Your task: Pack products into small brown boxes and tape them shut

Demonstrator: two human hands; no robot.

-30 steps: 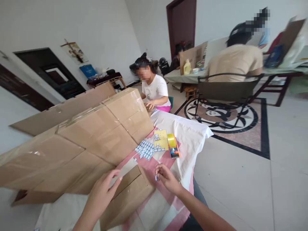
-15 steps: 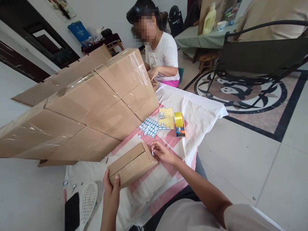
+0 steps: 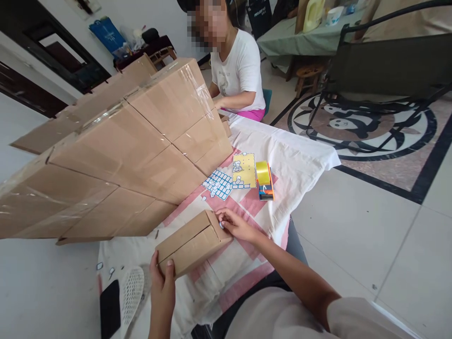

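A closed cardboard box [image 3: 190,244] lies on the cloth in front of me. Its near left end is gripped by my left hand [image 3: 163,282], with the thumb on top. At the box's right end, my right hand [image 3: 231,223] pinches a small white-and-blue sticker [image 3: 221,225] against or close to the end face; whether it touches the cardboard I cannot tell. Beyond the box lie a sheet of blue-edged white stickers [image 3: 219,184] and a yellow sheet [image 3: 249,172] with several white pieces on it. A tape dispenser [image 3: 265,181] with yellow tape stands to their right.
A wall of stacked, taped cardboard boxes [image 3: 141,136] rises at the left of the cloth-covered table [image 3: 293,150]. A black phone [image 3: 110,308] and a white mesh basket [image 3: 131,294] lie near left. Across sits another person [image 3: 236,70]. A dark folding chair [image 3: 395,70] stands right.
The view has tipped slightly downward. My right fingers have shifted a little against the box's end, still pinching the sticker. My left hand keeps its hold. The other person's arm has lowered.
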